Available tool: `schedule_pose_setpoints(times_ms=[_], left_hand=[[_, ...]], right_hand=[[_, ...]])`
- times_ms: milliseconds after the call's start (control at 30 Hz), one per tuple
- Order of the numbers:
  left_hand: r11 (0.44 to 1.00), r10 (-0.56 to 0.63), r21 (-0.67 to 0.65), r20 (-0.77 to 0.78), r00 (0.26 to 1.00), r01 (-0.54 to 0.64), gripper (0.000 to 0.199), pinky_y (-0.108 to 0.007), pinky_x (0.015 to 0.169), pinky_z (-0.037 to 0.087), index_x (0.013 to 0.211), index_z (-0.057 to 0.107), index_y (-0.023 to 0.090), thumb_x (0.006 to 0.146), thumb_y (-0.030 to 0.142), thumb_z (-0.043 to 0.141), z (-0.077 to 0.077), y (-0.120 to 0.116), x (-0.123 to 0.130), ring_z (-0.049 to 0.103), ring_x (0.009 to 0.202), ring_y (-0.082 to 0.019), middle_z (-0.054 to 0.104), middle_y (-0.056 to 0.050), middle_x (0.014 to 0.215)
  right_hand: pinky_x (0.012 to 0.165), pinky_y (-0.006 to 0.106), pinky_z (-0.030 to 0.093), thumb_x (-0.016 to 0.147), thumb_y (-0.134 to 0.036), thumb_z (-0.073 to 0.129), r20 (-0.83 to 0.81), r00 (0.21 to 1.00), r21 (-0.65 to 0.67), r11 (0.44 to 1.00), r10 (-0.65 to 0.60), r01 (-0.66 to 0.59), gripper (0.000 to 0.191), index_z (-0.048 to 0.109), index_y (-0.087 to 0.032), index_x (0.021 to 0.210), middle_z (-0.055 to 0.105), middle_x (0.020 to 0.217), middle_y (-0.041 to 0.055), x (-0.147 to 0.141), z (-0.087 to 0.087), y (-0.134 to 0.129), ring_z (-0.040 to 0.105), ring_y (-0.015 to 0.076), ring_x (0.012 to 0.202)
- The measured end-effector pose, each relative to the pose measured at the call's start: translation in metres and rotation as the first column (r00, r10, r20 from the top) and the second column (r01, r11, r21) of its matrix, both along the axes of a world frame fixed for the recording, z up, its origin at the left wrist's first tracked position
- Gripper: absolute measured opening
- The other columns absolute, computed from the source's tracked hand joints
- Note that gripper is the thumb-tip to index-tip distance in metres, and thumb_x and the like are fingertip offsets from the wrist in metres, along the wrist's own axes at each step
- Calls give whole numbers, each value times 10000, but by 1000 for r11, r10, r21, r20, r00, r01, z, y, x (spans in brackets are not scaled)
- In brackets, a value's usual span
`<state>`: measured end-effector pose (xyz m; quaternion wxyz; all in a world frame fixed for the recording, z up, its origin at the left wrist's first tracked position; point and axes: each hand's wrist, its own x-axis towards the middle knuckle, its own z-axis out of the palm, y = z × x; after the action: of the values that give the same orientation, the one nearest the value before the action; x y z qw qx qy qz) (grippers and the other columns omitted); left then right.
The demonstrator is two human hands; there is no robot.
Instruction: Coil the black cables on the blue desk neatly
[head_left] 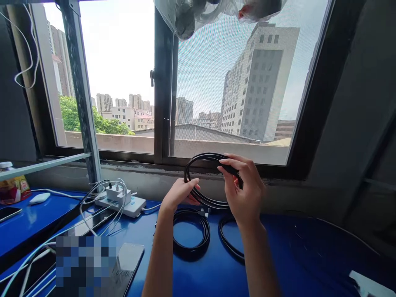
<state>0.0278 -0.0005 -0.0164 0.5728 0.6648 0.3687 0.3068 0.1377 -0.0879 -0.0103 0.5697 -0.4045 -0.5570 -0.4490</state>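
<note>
Above the blue tabletop I hold up a coiled black cable (213,202) between both hands. My left hand (181,193) grips the coil's left side, thumb in front and fingers behind. At the coil's upper right, my right hand (244,181) pinches the strands between thumb and fingers; its palm side hides part of the loop. Under my hands lies a second black cable coil (206,237), with a small connector at its top. A third black coil (227,241) rests to its right, partly covered by my right forearm.
A white power strip (133,206) with plugged-in adapters and tangled white cables stands at left. A phone (131,258) lies nearer, beside a pixelated patch. A metal rack post (81,82) rises before the window. A white object (368,284) sits at lower right.
</note>
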Motion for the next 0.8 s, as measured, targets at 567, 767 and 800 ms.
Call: schedule_pose_setpoints(times_ms=[567,767,800], left_hand=[[872,350,304,158,923,-383,125,-198,333,359,736,561,198,841,230,500,-4,14,0,484,394,-126,411,67,463],[899,352,307,-77,933,-313,208,-209,336,332,649,541,205,809,332,578,-13,29,-18,436,290,-109,464,63,435],[922,323,271,-144,935,-277,240,-216,341,340,603,518,205,797,322,595,-17,33,-21,433,272,-113,465,59,412]], right_hand=[[598,324,555,879,-396,485,-456,883,-166,964,112,-208,382,624,-148,1135,653,1110,137,17,-17,28,655,227,874],[554,334,563,801,-278,584,-724,677,-531,730,-129,-429,364,671,-141,1128,693,1009,113,25,-28,35,645,185,633],[528,314,558,791,-249,599,-736,660,-554,694,-150,-459,334,684,-147,1097,698,987,104,26,-31,37,644,177,622]])
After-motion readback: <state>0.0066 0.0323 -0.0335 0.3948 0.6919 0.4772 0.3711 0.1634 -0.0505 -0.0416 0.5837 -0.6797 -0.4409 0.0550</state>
